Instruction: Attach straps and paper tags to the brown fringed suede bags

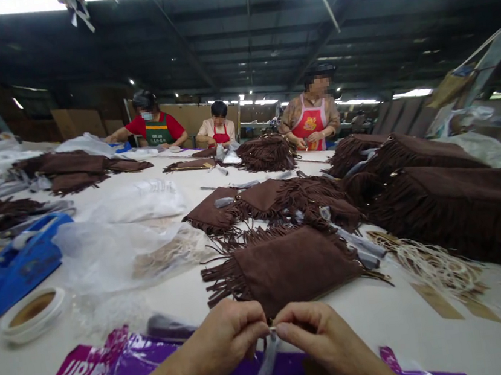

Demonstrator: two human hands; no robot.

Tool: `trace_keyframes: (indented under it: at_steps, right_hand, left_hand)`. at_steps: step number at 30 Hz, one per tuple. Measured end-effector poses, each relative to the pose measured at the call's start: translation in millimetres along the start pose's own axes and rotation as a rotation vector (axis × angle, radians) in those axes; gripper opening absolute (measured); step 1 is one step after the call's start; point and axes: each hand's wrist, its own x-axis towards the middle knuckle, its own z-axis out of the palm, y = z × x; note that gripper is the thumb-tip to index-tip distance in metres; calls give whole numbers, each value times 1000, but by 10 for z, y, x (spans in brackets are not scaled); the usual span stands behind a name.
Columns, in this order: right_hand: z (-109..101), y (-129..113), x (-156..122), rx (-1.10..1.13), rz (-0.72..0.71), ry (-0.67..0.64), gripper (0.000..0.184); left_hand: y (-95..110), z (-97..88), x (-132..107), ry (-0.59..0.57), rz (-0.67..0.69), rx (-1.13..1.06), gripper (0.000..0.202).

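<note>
Brown bag (287,265) nearest: 1; hands (226,339) (316,331): 2, pinching 1 strip (264,371); co-workers (155,126) (219,127) (312,116): 3

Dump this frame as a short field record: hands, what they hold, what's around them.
left hand: fingertips pinched on a small item, too small to identify
right hand: pinches the same item from the other side
below hands: grey strip trailing down, purple bag under it
ahead: brown fringed bag lying flat on the table
left side: blue tape dispenser, tape roll, clear plastic bags
right side: pile of fringed bags, cords with tags
far end: three people in aprons
</note>
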Motion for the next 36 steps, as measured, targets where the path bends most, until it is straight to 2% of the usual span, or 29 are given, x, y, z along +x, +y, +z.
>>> trace_keyframes:
  at_steps: [5, 9, 10, 13, 15, 17, 21, 23, 25, 28, 30, 33, 36]
  right_hand:
    - [2, -23, 133, -44, -53, -14, 24]
    - [-35, -9, 208, -207, -149, -12, 21]
    - [-40, 3, 222, -260, -172, -17, 21]
    - [-41, 47, 259, -385, -209, -14, 21]
    - [-40, 81, 276, -437, -220, -24, 20]
    - [-45, 120, 285, -495, -235, -70, 19]
    - [-55, 200, 279, -617, -264, -137, 17]
    - [-43, 231, 277, -638, -264, -118, 16]
    - [-22, 247, 282, -624, -265, -91, 16]
    - [2, 251, 297, -497, -246, -57, 16]
    - [3, 252, 302, -394, -213, -45, 17]
    - [-21, 278, 296, -285, -167, 1, 18]
    - [-65, 331, 282, -215, -135, 53, 20]
  left_hand:
    - [-70, -85, 18, 61, -32, -104, 11]
    - [-150, -149, -21, 170, 85, 209, 5]
    - [-172, -147, -39, 182, 111, 298, 8]
    - [-227, -83, -79, 140, 110, 500, 28]
    - [-261, -17, -79, 109, 82, 603, 24]
    - [-304, 31, -65, 95, 64, 668, 13]
    - [-386, 24, -60, 110, 73, 719, 23]
    - [-388, 4, -71, 127, 91, 687, 17]
    - [-361, 3, -63, 154, 74, 629, 4]
    - [-322, 38, -3, 170, 20, 622, 9]
    - [-320, 64, 43, 150, 31, 643, 10]
    - [-337, 77, 72, 107, 76, 617, 19]
    - [-349, 64, 61, 62, 118, 602, 38]
